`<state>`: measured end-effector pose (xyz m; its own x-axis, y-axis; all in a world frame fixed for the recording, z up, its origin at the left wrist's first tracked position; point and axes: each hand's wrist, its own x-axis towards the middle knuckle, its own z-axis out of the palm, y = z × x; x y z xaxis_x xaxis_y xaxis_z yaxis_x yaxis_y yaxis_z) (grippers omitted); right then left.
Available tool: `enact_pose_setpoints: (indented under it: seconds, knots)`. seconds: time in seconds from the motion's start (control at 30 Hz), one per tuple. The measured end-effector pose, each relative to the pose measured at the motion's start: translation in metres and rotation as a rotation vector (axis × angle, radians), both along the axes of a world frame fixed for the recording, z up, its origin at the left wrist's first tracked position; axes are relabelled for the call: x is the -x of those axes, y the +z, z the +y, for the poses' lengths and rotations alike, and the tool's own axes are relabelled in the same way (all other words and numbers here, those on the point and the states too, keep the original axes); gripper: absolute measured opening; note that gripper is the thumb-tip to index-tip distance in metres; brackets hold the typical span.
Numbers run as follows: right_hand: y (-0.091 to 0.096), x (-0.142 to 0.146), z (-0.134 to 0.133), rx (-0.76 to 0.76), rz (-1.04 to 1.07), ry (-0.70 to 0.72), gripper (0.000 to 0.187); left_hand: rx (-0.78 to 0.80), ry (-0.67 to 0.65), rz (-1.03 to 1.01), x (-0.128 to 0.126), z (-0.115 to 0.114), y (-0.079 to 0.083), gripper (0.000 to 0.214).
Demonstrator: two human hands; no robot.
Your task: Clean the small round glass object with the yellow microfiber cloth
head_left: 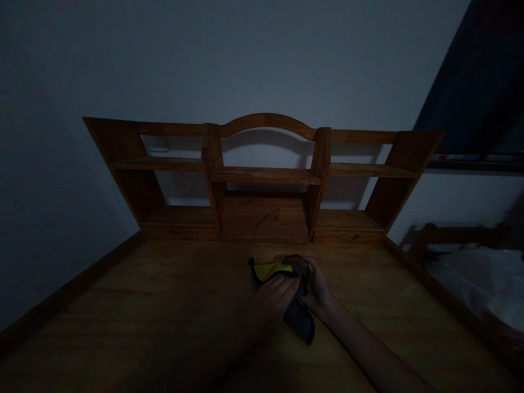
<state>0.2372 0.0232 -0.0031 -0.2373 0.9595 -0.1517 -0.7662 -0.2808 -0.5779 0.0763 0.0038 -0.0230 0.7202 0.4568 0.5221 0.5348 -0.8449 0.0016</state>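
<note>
Just above the desk, both of my hands are together in front of me. My left hand [276,295] is closed on a cloth [301,322], grey on one side and yellow on the other, with a dark edge. One corner of it sticks out to the upper left, and a grey flap hangs down below my fingers. Thin-rimmed with a dark, rounded lens, what looks like a pair of glasses [298,263] is held by my right hand [317,286], its fingers closed at the rim. The cloth presses against it. Dim light and my fingers hide much of the glasses.
The wooden desk top [172,295] spreads beneath my hands, with raised side edges. At its back stands a wooden shelf unit [266,174] against the wall. A wall socket [159,146] shows behind its left part. Pale bedding [478,278] lies beyond the right edge.
</note>
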Motion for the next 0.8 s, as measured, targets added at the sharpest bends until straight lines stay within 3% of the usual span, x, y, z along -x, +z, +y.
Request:
enact_pose_setpoints:
  seconds: [0.27,0.6,0.8]
  knots:
    - [0.005,0.000,-0.004,0.021,-0.006,0.022,0.030,0.096,-0.008,-0.081,-0.003,0.002,0.002,0.044]
    - [0.009,0.001,-0.007,0.021,0.038,0.019,0.028,0.067,0.020,-0.083,-0.001,0.009,-0.015,0.049]
    - [-0.004,0.002,0.000,-0.019,-0.014,-0.172,0.017,0.145,0.067,-0.138,0.002,0.006,0.014,0.055]
